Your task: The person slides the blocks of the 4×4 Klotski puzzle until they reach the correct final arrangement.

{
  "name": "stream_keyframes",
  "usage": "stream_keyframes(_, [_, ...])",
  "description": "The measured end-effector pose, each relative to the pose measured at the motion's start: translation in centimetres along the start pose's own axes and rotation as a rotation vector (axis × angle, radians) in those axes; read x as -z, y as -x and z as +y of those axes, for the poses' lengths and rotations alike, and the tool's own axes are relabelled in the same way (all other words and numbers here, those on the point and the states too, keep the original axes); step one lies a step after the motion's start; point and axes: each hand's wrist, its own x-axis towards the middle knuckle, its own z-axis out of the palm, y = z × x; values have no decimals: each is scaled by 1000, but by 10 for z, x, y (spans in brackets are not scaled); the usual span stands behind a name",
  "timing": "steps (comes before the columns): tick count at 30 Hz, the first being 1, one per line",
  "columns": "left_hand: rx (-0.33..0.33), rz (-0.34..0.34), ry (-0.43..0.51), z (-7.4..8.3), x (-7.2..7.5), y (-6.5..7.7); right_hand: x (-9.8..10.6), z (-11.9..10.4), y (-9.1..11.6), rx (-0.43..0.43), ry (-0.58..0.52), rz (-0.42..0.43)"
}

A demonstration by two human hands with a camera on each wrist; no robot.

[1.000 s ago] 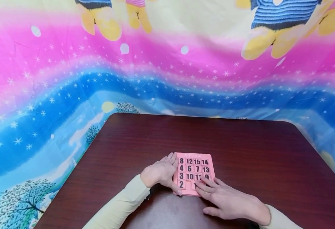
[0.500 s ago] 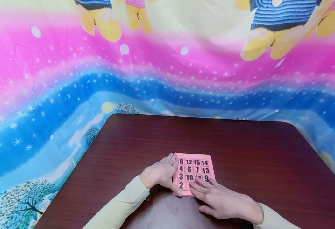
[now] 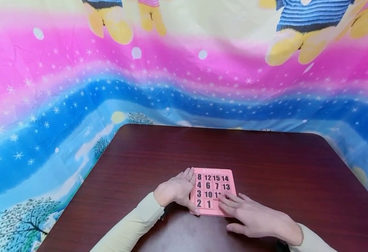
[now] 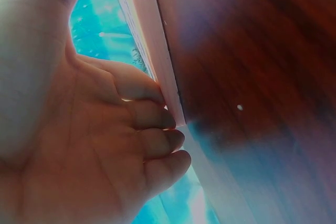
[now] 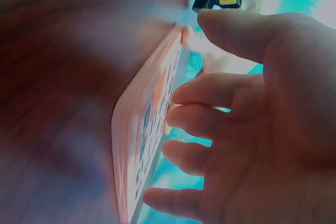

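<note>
Here, the pink number board (image 3: 212, 186) lies on the surface (image 3: 266, 157) between both hands: left hand (image 3: 177, 190), uncurled, against its left edge; right hand (image 3: 256, 216), fingers extended, over its near-right corner.

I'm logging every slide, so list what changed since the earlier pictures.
The 1 tile slid left, next to the 2 tile. The right hand went left with it, then back right, slightly past where it began. The left hand stays along the left edge of the pink board; other visible numbers keep their places.
</note>
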Motion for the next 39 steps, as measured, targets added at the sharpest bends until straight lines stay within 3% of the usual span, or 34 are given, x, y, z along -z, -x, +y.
stream_keyframes(8, [-1,3,20,-1,-2,1,4,11,19,-67,-88,-48])
stream_keyframes(15, [1,3,10,-1,-2,0,-3,14,27,-30,-51,-46])
stream_keyframes(39, [-3,6,17,0,1,2,-11,-1,12,39,63,15])
